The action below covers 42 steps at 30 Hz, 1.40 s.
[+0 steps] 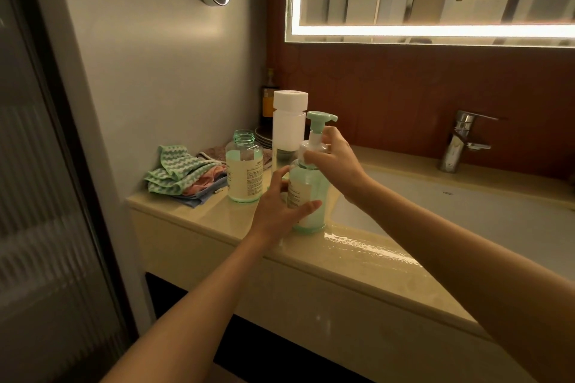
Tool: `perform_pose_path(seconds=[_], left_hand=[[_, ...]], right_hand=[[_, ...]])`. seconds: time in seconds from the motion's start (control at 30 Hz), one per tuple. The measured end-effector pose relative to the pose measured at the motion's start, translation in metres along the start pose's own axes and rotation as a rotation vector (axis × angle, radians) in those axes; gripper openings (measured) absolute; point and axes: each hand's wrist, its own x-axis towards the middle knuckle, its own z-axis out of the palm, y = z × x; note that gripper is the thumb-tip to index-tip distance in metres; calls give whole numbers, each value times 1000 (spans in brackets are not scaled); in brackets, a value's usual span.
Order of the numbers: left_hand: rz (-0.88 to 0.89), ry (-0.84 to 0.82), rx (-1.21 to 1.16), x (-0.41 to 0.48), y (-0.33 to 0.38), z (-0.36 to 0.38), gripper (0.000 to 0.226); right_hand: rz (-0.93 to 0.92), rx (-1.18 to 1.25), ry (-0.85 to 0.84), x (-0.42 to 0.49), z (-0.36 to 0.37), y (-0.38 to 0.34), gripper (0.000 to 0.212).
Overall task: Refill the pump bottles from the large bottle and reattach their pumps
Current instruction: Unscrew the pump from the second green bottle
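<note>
Folded cloths [183,176] lie at the desk's [357,261] 9 o'clock end. Beside them stands an uncapped bottle [244,171] of pale liquid, with a white dispenser [289,127] at its 1 o'clock. The left grip [277,205] wraps the filled pump bottle [311,183], and the right grip [336,158] pinches its pump [320,120]. A tap [460,140] stands at 3 o'clock.

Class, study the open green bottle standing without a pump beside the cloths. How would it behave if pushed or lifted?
The open green bottle looks mostly full of pale liquid, so probably heavy for its size. Its broad flat base suggests sliding on the glossy counter rather than tipping. With its neck uncovered, tilting would likely spill.
</note>
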Motion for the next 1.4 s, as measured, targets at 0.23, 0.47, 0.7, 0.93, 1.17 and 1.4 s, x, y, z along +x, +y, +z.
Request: perform_pose_path(seconds=[0.23, 0.47, 0.7, 0.93, 1.17, 1.4], left_hand=[[-14, 2, -18, 1, -2, 1, 78], [0, 4, -5, 1, -3, 0, 78], [4, 3, -2, 0, -4, -1, 77], [-12, 9, -19, 1, -4, 0, 84], [1, 8, -1, 2, -6, 0, 78], [10, 11, 5, 0, -5, -1, 81]], right_hand=[[-12, -147, 125, 4, 4, 2, 51], [11, -99, 91, 5, 8, 3, 50], [-63, -122, 123, -1, 2, 0, 44], [-61, -103, 67, -1, 6, -1, 52], [-3, -9, 65, 1, 2, 2, 45], [-20, -130, 100, 4, 6, 2, 63]])
